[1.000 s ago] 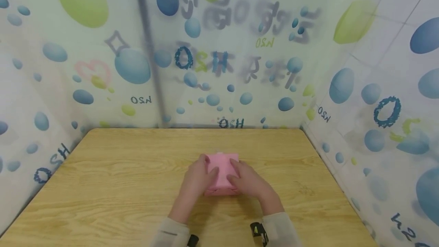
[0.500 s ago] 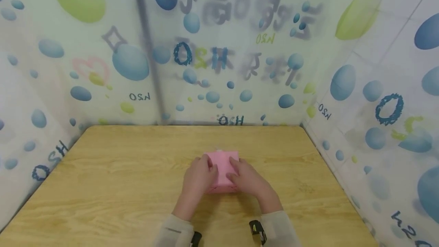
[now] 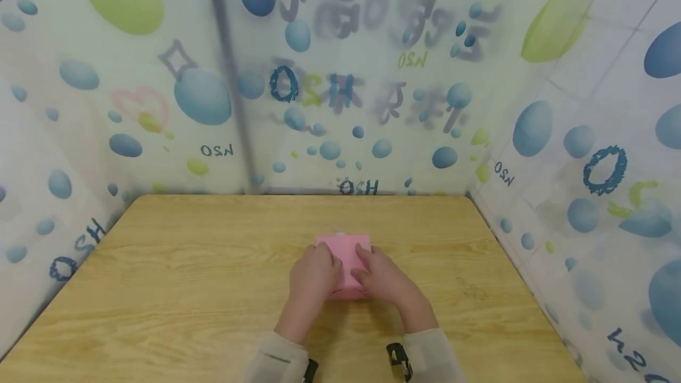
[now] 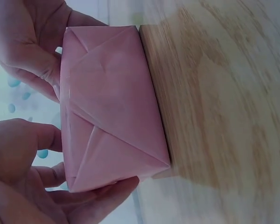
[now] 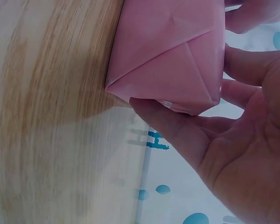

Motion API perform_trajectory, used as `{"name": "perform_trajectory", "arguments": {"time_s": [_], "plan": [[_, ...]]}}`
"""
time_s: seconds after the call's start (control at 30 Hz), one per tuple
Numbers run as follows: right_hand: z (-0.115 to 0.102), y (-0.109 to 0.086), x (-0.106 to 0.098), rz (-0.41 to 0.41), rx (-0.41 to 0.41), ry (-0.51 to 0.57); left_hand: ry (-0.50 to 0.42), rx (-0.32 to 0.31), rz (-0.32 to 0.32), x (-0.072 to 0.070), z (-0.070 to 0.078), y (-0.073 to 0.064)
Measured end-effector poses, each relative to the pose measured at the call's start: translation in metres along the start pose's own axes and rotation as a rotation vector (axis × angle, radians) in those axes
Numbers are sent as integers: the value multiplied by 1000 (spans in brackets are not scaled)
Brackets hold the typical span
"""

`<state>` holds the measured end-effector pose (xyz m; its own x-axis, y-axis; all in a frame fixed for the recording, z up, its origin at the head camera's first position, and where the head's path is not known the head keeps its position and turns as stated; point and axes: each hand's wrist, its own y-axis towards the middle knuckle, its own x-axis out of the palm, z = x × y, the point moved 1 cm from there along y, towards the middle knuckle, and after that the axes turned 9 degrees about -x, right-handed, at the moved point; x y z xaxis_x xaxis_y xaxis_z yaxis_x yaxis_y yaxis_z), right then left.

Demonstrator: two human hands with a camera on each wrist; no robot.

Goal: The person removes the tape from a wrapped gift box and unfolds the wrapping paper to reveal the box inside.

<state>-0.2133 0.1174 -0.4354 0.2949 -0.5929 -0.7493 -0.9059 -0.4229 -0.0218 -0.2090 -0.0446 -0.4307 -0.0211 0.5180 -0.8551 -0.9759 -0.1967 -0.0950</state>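
A box wrapped in pink paper [image 3: 350, 253] lies on the wooden table, in front of me and slightly right of the middle. Folded paper flaps cross its near side [image 4: 112, 102]. My left hand [image 3: 313, 276] grips the left part, fingers along the side and the thumb on top. On the right, my right hand [image 3: 392, 279] holds the box between a thumb on the top face and fingers on the side [image 5: 163, 121]. A small whitish bit [image 3: 340, 233] shows at the far edge of the box.
The wooden table [image 3: 202, 265] spreads out around the box. Its far edge meets a pale curtain [image 3: 330, 135] with blue and green dots, and similar hangings [image 3: 580, 135] stand at both sides. Dark straps [image 3: 398, 356] show at the sleeves.
My left hand has shifted to the right over the box's left part, its fingers drawn closer together on top. The right hand keeps its hold. The view has tilted slightly downward.
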Motion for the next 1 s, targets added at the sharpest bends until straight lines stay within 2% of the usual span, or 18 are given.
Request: {"name": "perform_trajectory", "arguments": {"time_s": [0.13, 0.23, 0.43, 0.57, 0.67, 0.83, 1.0], "plan": [[0, -1, -1, 8, -4, 12, 22, -4, 19, -1, 2, -1], [-1, -2, -1, 13, -12, 16, -4, -8, 13, 0, 0, -2], [-2, -3, 0, 6, 5, 7, -123, -5, -18, 1, -12, 2], [-2, -4, -1, 10, -4, -3, -210, -14, -78, -1, -20, 6], [-2, -4, -1, 12, -5, 6, -270, -10, -89, -3, -26, 8], [-1, -4, 0, 10, -3, 11, -290, 54, -50, -6, -35, 11], [-1, -3, 0, 11, -5, 13, -300, 44, -86, -9, -40, 13]]}}
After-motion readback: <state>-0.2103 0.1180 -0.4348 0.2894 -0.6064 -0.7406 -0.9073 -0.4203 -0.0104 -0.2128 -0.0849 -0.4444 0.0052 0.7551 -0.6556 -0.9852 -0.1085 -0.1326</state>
